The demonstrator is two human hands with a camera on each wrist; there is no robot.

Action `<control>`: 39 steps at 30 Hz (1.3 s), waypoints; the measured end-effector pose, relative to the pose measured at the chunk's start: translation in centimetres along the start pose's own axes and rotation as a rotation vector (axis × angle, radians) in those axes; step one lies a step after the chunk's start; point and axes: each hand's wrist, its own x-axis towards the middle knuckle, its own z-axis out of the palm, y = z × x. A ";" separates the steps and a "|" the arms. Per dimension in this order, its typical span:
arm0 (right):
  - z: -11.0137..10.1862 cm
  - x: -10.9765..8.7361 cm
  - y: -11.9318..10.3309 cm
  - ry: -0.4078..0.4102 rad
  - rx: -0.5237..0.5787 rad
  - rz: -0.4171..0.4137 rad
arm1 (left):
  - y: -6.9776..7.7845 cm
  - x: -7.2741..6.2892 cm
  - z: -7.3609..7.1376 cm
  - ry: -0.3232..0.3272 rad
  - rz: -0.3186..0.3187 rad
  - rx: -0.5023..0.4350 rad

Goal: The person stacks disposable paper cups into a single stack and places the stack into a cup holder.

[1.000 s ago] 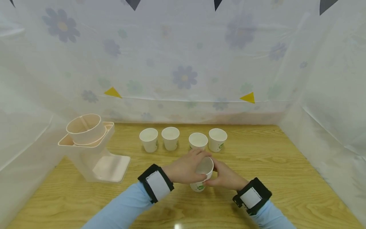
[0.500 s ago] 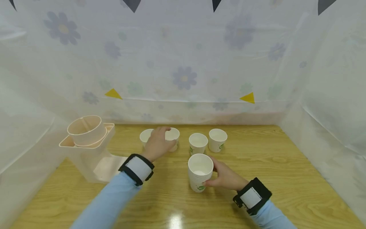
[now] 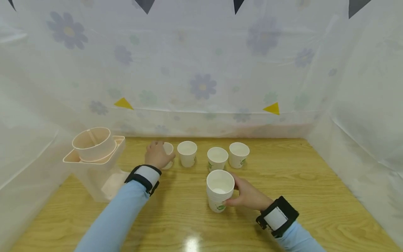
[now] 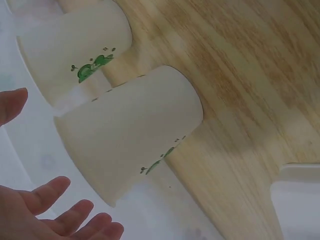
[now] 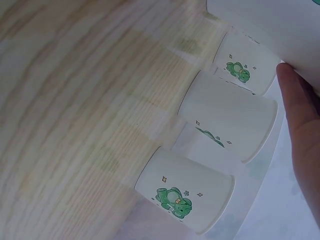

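White paper cups nested in an upright stack (image 3: 218, 196) are on the wood-grained desk (image 3: 299, 168), and your right hand (image 3: 250, 195) grips their side. Your left hand (image 3: 158, 155), fingers spread, is at the leftmost single white paper cup (image 3: 168, 149), with no firm hold visible. Pinch that cup hard and its thin wall could dent; a wide thumb might tip the neighbouring white cup (image 3: 187, 155). Pushing the stack forward could knock the white cup just behind it (image 3: 217, 157). A careless left sleeve could also bump the cream plastic stand with a round top (image 3: 92, 178).
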 end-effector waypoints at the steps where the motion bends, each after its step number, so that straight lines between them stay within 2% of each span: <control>1: 0.0 0.0 0.0 -0.001 0.004 0.004 | -0.1 0.2 0.1 -0.006 -0.009 0.008; 6: 0.0 0.0 0.0 0.000 0.006 0.022 | -0.3 0.7 0.4 -0.023 -0.050 0.042; 11: 0.0 0.0 -0.1 -0.003 -0.001 0.025 | -0.5 1.0 0.7 -0.004 -0.067 0.064; 15: 0.1 0.1 -0.1 -0.003 -0.007 0.018 | -0.9 1.2 0.9 0.015 -0.076 0.056; 19: 0.1 0.1 0.0 -0.003 -0.006 0.018 | -1.1 1.3 0.8 -0.006 -0.088 0.033; 27: 0.0 0.0 -0.1 0.002 -0.014 0.015 | -1.1 0.2 -0.6 -0.094 -0.098 -0.046; 32: -0.1 0.0 -0.2 0.009 -0.022 0.005 | -0.6 -0.8 -1.3 -0.097 -0.050 -0.020; 39: 0.0 0.0 -0.2 0.003 -0.014 0.007 | -0.4 -1.8 -1.1 -0.133 -0.010 0.033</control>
